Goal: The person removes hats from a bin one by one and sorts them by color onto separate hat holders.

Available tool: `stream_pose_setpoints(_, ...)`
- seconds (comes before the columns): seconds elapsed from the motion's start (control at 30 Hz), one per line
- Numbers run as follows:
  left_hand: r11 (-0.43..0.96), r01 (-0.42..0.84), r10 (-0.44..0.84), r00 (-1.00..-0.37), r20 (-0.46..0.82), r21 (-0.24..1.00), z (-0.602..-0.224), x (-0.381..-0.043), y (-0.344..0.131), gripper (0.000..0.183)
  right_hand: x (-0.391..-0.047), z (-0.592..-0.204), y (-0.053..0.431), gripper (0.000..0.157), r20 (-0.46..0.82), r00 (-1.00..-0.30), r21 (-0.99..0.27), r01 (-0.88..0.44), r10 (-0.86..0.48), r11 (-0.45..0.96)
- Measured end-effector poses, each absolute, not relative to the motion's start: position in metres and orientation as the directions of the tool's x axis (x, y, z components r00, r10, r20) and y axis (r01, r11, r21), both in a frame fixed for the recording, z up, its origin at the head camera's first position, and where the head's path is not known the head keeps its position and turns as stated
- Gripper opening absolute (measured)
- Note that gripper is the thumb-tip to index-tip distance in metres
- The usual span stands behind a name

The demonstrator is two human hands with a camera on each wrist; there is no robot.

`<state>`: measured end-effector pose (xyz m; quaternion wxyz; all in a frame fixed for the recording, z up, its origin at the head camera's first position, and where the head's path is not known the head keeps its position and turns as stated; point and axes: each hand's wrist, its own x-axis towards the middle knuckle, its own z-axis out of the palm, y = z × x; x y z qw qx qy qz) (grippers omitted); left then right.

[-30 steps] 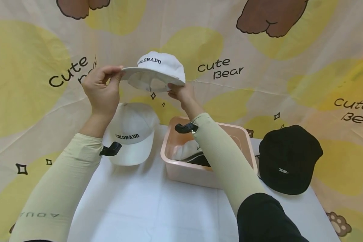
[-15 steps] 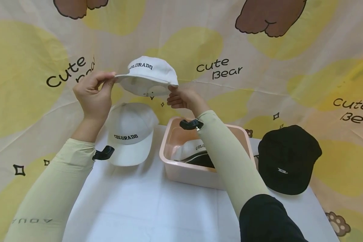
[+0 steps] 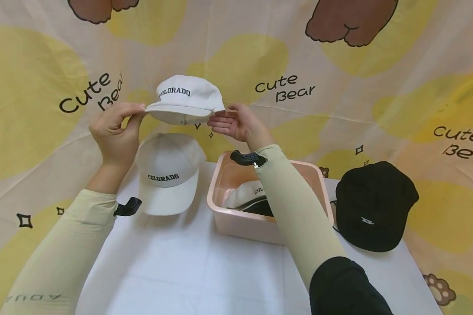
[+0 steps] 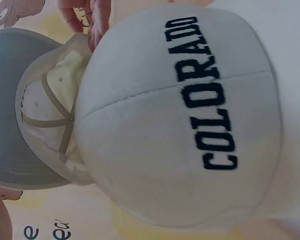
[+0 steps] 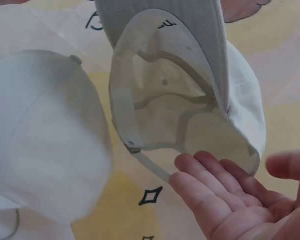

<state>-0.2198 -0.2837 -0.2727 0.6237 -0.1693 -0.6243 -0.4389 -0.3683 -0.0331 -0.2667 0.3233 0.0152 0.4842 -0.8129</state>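
Left hand (image 3: 116, 133) pinches brim (image 3: 177, 109) of upper white cloth COLORADO cap (image 3: 191, 94); right hand (image 3: 242, 124) straight-fingered, contact unclear. Inner seams (image 5: 165, 96): wrist views only.

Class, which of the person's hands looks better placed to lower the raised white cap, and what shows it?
Probably the left hand: it pinches the brim of the raised cap, while the right hand is open, fingers outstretched.

remote log: inside the pink bin (image 3: 244, 228), the right sleeve (image 3: 299, 205) hides from me the end of the white cap's (image 3: 240, 195) lettering. right of the bin, the black cap's (image 3: 374, 197) white mark (image 3: 367, 221) is too small to read. above and left of the bin, the right hand's (image 5: 252, 215) fingers cover part of the held cap's (image 3: 185, 98) strap (image 5: 150, 166).
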Motion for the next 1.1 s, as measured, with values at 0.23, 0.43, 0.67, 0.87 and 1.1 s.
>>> stream_pose_setpoints(0.23, 0.545, 0.776, -0.327, -0.152, 0.933, 0.318, -0.284, -0.202, -0.288, 0.008, -0.367, -0.271, -0.04, 0.03, -0.363, -0.794, -0.841, 0.505, -0.487, -0.196)
stream_pose_setpoints(0.43, 0.552, 0.782, -0.329, -0.116, 0.937, 0.29, -0.298, -0.189, -0.29, 0.01, -0.365, -0.28, -0.044, 0.029, -0.383, -0.77, -0.856, 0.504, -0.511, -0.117)
stream_pose_setpoints(0.67, 0.561, 0.777, -0.366, -0.078, 0.927, 0.287, -0.315, -0.173, -0.288, 0.011, -0.36, -0.288, -0.053, 0.031, -0.403, -0.732, -0.854, 0.516, -0.549, -0.061)
stream_pose_setpoints(0.87, 0.533, 0.8, -0.375, -0.071, 0.924, 0.277, -0.333, -0.163, -0.291, 0.012, -0.355, -0.295, -0.054, 0.023, -0.394, -0.7, -0.869, 0.495, -0.596, -0.006)
stream_pose_setpoints(1.1, 0.533, 0.789, -0.387, -0.095, 0.917, 0.307, -0.348, -0.156, -0.296, 0.011, -0.344, -0.304, -0.057, 0.03, -0.38, -0.676, -0.907, 0.405, -0.632, 0.112)
